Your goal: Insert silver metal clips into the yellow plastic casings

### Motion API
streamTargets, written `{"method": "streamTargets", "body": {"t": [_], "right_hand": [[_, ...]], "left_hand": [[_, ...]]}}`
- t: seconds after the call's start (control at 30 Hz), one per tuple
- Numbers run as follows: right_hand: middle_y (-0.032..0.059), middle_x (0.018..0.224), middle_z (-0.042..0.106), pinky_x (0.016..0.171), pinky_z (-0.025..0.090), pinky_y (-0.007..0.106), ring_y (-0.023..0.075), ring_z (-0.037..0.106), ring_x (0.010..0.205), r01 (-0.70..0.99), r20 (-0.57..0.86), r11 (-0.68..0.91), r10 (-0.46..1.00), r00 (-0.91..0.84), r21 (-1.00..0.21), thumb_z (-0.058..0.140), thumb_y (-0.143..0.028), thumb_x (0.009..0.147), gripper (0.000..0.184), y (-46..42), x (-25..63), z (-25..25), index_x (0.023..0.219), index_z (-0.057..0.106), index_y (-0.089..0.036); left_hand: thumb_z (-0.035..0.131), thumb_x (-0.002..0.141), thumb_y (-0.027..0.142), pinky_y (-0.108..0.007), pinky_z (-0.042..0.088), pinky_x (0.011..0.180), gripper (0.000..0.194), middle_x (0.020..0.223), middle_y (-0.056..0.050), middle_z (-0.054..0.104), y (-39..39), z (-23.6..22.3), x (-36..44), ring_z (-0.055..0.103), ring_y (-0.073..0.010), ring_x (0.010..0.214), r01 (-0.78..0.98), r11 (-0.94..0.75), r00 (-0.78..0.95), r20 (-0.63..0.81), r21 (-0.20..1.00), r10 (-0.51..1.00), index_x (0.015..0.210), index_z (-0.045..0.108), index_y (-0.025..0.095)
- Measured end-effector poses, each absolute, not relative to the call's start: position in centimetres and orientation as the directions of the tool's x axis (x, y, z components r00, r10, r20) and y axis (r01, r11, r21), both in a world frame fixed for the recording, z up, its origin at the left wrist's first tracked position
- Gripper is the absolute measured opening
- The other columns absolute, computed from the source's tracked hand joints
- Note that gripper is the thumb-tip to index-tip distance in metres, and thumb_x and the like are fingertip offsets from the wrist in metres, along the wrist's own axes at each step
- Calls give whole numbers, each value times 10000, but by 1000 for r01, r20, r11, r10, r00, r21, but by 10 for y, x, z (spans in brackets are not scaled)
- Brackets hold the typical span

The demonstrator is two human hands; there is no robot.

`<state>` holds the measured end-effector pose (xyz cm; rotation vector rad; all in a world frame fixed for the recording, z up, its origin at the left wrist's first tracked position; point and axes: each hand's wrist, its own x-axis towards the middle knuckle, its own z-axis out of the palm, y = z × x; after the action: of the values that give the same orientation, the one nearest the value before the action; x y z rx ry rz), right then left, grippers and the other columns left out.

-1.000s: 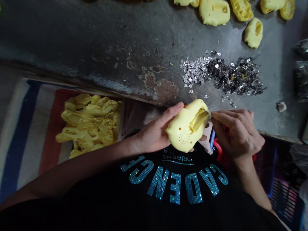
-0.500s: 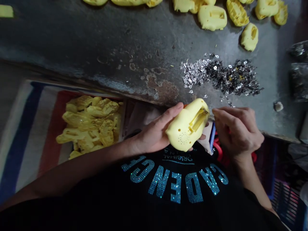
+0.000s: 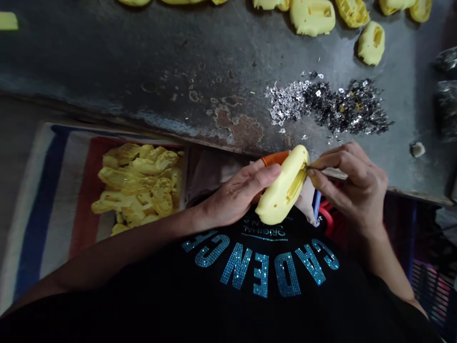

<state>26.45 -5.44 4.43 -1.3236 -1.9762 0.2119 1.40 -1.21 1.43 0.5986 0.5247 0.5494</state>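
Left hand [image 3: 237, 193] is clamping a hollow yellow moulded-plastic shell [image 3: 282, 190]; right hand [image 3: 352, 186] is pinching together at its slot; more yellow shells [image 3: 312, 16] are lying on the stained grey bench [image 3: 107, 62].

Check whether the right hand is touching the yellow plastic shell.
Touching: the head view shows the right hand with its fingertips closed against the edge of the slot in the yellow plastic shell.

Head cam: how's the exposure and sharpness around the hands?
Head view: dim overall, with the shirt crushed almost to black; the yellow shell is the brightest area, near clipping; right hand looks slightly soft; the table edge bows from wide-angle distortion.
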Motion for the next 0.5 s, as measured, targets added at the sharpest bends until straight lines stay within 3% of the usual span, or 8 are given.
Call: {"method": "streamTargets", "body": {"t": [0.13, 0.23, 0.3, 0.4, 0.5], "right_hand": [[5, 905, 799, 762, 591, 413, 227, 728, 814, 639, 410, 407, 899, -154, -652, 839, -180, 1039, 164, -53, 265, 38, 956, 740, -282], [-6, 873, 781, 756, 569, 405, 216, 724, 798, 554, 452, 416, 889, -79, -721, 830, -201, 1033, 157, -55, 263, 26, 936, 732, -277], [-13, 873, 773, 774, 568, 405, 209, 724, 807, 538, 488, 429, 872, -37, -725, 816, -183, 1036, 151, -56, 261, 19, 952, 733, -278], [-16, 883, 773, 789, 572, 410, 206, 724, 811, 576, 532, 444, 847, -20, -686, 817, -164, 1039, 155, -57, 259, 14, 979, 734, -280], [-10, 890, 785, 788, 589, 416, 215, 733, 812, 647, 531, 440, 845, -63, -623, 824, -157, 1050, 158, -58, 260, 14, 998, 742, -283]], "left_hand": [[812, 1091, 656, -337, 712, 971, 776, 1404, -163, 893, -9, 10, 12, 871, -328, 1266, -309, 766, 781, -310, 563, 542, 1701, 682, 194], [775, 1092, 668, -373, 746, 855, 849, 1486, -174, 865, -5, 4, 11, 886, -359, 1236, -258, 833, 847, -301, 489, 439, 1793, 568, 236], [802, 1066, 665, -379, 752, 835, 873, 1504, -180, 857, -3, 3, 12, 888, -368, 1236, -239, 841, 856, -305, 485, 419, 1793, 559, 246], [890, 1013, 620, -356, 734, 1002, 834, 1507, -175, 859, -4, 4, 15, 844, -355, 1369, -272, 805, 812, -322, 527, 486, 1700, 657, 209], [872, 1042, 614, -363, 718, 1079, 796, 1502, -174, 864, -6, 8, 19, 811, -356, 1444, -283, 799, 789, -345, 531, 509, 1694, 675, 201]]}}
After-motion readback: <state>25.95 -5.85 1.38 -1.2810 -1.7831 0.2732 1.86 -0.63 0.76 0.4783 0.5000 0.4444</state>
